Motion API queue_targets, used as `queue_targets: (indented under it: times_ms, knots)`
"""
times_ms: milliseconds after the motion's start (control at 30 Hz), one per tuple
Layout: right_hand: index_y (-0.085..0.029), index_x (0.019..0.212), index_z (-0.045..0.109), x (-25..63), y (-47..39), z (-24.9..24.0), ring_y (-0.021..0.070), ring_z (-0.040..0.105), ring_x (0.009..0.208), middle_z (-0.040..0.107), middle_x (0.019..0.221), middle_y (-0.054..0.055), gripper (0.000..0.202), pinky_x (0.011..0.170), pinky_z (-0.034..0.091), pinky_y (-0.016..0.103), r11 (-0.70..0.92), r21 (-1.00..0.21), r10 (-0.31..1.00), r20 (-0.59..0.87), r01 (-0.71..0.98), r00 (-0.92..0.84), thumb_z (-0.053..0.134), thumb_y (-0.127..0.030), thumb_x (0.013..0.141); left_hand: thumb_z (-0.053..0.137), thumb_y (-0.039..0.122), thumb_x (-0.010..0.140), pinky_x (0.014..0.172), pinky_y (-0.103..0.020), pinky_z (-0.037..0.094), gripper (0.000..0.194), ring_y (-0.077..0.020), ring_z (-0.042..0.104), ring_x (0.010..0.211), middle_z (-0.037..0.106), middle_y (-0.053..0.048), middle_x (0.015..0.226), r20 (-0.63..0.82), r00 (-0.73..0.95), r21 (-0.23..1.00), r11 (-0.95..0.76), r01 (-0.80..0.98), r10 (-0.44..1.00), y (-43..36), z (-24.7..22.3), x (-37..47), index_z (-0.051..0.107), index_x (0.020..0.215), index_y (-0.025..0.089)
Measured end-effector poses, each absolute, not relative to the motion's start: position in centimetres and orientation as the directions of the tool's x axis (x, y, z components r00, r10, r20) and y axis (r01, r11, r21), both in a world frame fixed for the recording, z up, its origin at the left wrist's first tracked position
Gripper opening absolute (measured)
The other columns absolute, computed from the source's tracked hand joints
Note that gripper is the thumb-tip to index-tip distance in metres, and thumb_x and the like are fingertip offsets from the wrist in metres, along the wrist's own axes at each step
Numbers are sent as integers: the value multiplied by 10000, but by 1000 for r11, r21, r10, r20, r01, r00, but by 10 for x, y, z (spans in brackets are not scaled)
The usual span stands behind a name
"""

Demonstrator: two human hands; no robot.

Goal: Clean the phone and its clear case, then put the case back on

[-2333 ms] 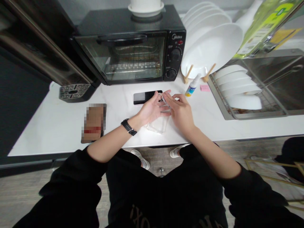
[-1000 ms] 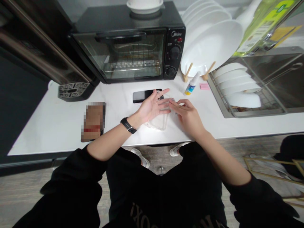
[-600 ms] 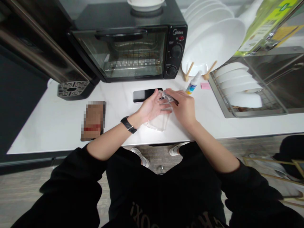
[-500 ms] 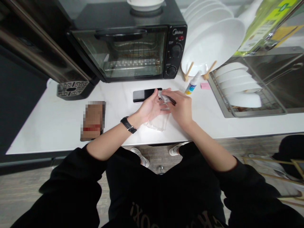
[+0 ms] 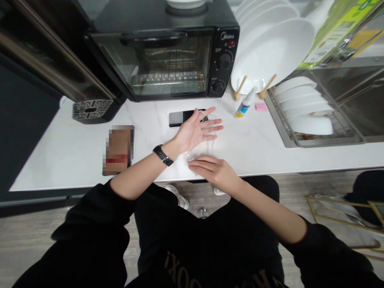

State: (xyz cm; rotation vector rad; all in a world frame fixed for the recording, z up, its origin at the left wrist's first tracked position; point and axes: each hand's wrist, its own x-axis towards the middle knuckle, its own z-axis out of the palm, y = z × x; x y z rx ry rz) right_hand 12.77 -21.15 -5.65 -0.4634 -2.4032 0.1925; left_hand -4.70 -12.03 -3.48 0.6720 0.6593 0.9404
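Observation:
My left hand (image 5: 193,132) lies palm up with its fingers spread, over a clear phone case (image 5: 202,151) near the counter's front. Whether the palm touches the case, I cannot tell. Round camera rings show between thumb and forefinger. Closer to the front edge, my right hand (image 5: 213,170) pinches a crumpled whitish wipe (image 5: 190,160) against the near end of the case. A black phone (image 5: 179,119) lies just beyond my left hand, partly covered by it. To the right stands a small spray bottle (image 5: 244,105) with a blue and yellow label.
A black toaster oven (image 5: 168,64) stands behind the phone. White plates (image 5: 270,56) lean in a rack, and bowls (image 5: 303,104) sit at the sink. A pixelated flat device (image 5: 118,150) lies left on the white counter (image 5: 75,160), near a drip tray (image 5: 90,110). A pink slip (image 5: 261,107) lies by the bottle.
My right hand has moved with the wipe from the far end of the case down to its near end. My left fingers, partly covered before, now show spread. The view has shifted slightly.

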Motion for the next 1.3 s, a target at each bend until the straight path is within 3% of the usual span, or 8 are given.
queue_targets:
  times_ms: [133, 433, 633, 800, 967, 1100, 1200, 1300]
  knots:
    - [-164, 1306, 772, 144, -214, -56, 243, 814, 1141, 859, 1249, 90, 315, 978, 733, 397, 925, -250, 379, 658, 286, -651, 612, -72, 1051, 365, 635, 1131, 1210, -557, 477, 666, -324, 713, 1332, 779, -146, 1374, -211, 440, 751, 433, -499, 873, -120, -35, -48, 496, 1669, 266]
    - [-204, 1253, 810, 164, -180, -52, 280, 786, 1100, 852, 1204, 114, 321, 935, 685, 456, 773, -372, 619, 618, 514, -484, 620, -77, 1028, 416, 636, 1114, 1179, -512, 495, 686, -333, 713, 1314, 772, -169, 1377, -215, 461, 766, 441, -468, 861, -125, -32, -45, 525, 1657, 232]
    - [-204, 1133, 835, 165, -134, -45, 286, 772, 1051, 835, 1134, 121, 324, 919, 637, 444, 670, -428, 714, 595, 606, -368, 602, -52, 967, 451, 604, 1118, 1077, -477, 564, 621, -244, 757, 995, 794, -83, 1094, -246, 482, 741, 484, -466, 841, -125, -28, -46, 565, 1617, 253]
    - [-196, 1101, 829, 149, -113, -31, 263, 774, 1028, 824, 1117, 104, 412, 908, 618, 407, 627, -485, 748, 593, 609, -298, 563, 8, 862, 378, 595, 1144, 1018, -451, 584, 577, -255, 788, 1024, 789, -68, 1034, -286, 489, 677, 535, -506, 824, -123, -28, -45, 603, 1545, 246]
    - [-216, 1073, 810, 119, -119, -28, 224, 774, 990, 810, 1104, 57, 403, 879, 616, 365, 605, -584, 776, 585, 541, -236, 591, 24, 834, 304, 572, 1166, 913, -379, 614, 591, -200, 770, 818, 785, -42, 901, -299, 475, 620, 547, -562, 827, -122, -30, -42, 677, 1435, 202]
    - [-259, 1124, 801, 101, -141, -37, 244, 775, 1165, 814, 1227, 36, 410, 970, 635, 397, 622, -589, 777, 544, 516, -315, 614, 21, 889, 396, 538, 1156, 978, -330, 592, 570, -191, 788, 933, 830, -58, 1064, -251, 441, 653, 487, -580, 862, -123, -30, -43, 578, 1608, 243]
    - [-229, 1142, 807, 99, -165, -45, 251, 781, 1171, 822, 1228, 69, 363, 977, 651, 394, 680, -562, 732, 549, 471, -403, 617, -3, 930, 438, 598, 1127, 1117, -438, 548, 675, -272, 786, 1143, 817, -123, 1269, -240, 451, 715, 471, -517, 860, -124, -29, -44, 452, 1707, 254]
    - [-227, 1147, 810, 104, -191, -53, 229, 790, 1126, 828, 1192, 80, 330, 978, 667, 374, 752, -535, 655, 544, 384, -524, 589, -38, 992, 419, 629, 1122, 1155, -509, 523, 688, -306, 766, 1222, 786, -142, 1365, -237, 445, 759, 451, -471, 864, -124, -30, -46, 436, 1714, 279]
